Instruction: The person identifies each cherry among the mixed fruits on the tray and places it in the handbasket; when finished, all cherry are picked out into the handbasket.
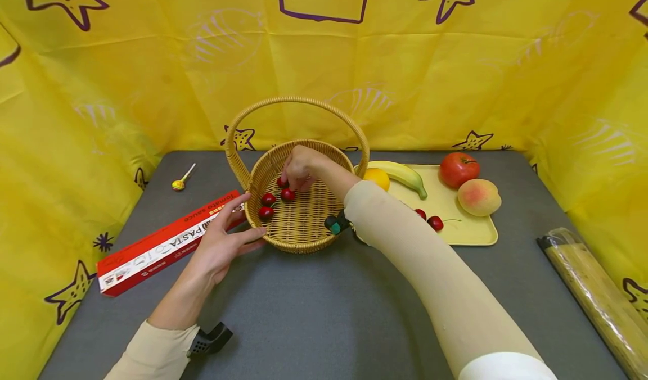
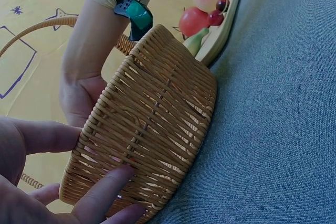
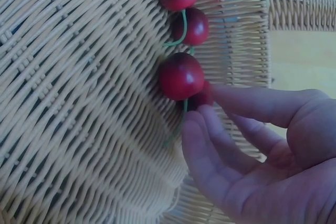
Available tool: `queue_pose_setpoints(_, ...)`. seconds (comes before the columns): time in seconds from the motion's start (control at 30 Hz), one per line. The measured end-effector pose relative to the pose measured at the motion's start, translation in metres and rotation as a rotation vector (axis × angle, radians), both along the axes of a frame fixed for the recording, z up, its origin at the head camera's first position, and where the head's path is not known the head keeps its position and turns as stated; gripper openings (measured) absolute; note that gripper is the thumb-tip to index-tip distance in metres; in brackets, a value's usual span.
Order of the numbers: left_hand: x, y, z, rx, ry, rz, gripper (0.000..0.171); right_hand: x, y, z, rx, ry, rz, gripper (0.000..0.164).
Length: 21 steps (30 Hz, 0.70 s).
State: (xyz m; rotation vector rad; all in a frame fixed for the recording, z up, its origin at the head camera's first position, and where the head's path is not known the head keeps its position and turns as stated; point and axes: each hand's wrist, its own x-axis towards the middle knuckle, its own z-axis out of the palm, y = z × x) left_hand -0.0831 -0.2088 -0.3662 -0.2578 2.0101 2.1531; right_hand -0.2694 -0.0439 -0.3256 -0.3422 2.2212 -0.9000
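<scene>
Head view shows, on the grey tabletop (image 1: 304, 312), a wicker basket (image 1: 298, 247), likely light, springy and best steadied at its rim, where the left hand (image 1: 221, 245) rests spread fingers. Inside the basket, the right hand (image 1: 304, 169) has a narrow grip, pinching a cherry (image 3: 203, 97) beside three other cherries (image 3: 181, 77); the pinched one looks light, smooth and slippery, best held by its sides. Fingers and a neighbour hide much of it.

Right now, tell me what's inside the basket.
Four cherries show inside the basket, the right hand touching one. In the head view, that hand and forearm hide part of the interior.
</scene>
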Motion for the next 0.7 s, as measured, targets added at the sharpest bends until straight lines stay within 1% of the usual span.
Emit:
queue_pose_setpoints(0.1,0.000,0.000,0.000,-0.001,-0.002,-0.002,0.084,0.000,0.001,0.003,-0.004,0.001,0.006,0.028)
queue_pose_setpoints(0.27,0.000,0.000,0.000,-0.003,-0.006,-0.002,0.084,0.002,0.003,0.009,-0.046,-0.016,0.008,0.028)
queue_pose_setpoints(0.43,-0.001,-0.001,-0.001,-0.008,-0.008,-0.006,0.085,0.005,0.006,0.015,-0.088,-0.007,-0.003,0.027)
queue_pose_setpoints(0.63,0.000,-0.001,-0.001,-0.013,-0.001,-0.009,0.085,0.011,0.009,0.022,-0.151,-0.007,-0.036,0.017)
queue_pose_setpoints(0.7,0.000,-0.001,0.000,-0.013,-0.002,-0.010,0.085,0.014,0.011,0.025,-0.169,-0.005,-0.041,0.015)
